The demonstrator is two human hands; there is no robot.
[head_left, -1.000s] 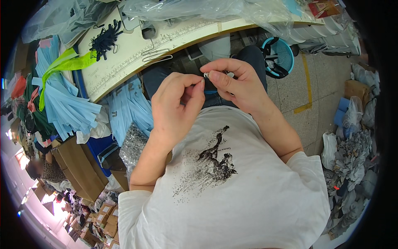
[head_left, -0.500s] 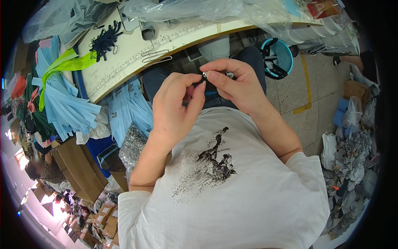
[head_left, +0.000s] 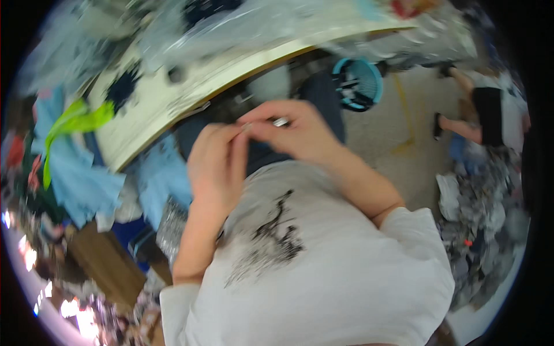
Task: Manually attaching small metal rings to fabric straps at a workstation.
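Left hand [head_left: 218,158]: pinch too blurred to tell
Right hand [head_left: 297,131]: your grip closed on silvery piece [head_left: 281,121]
Fingertips [head_left: 247,119]: brace together

Head-worn fisheye — near, facing straight down

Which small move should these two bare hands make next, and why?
Perhaps the bare left hand should steady itself against the bare right hand: their fingertips appear to meet, a small, shiny, silvery piece shows in the right one's grasp, and blur obscures their contact.
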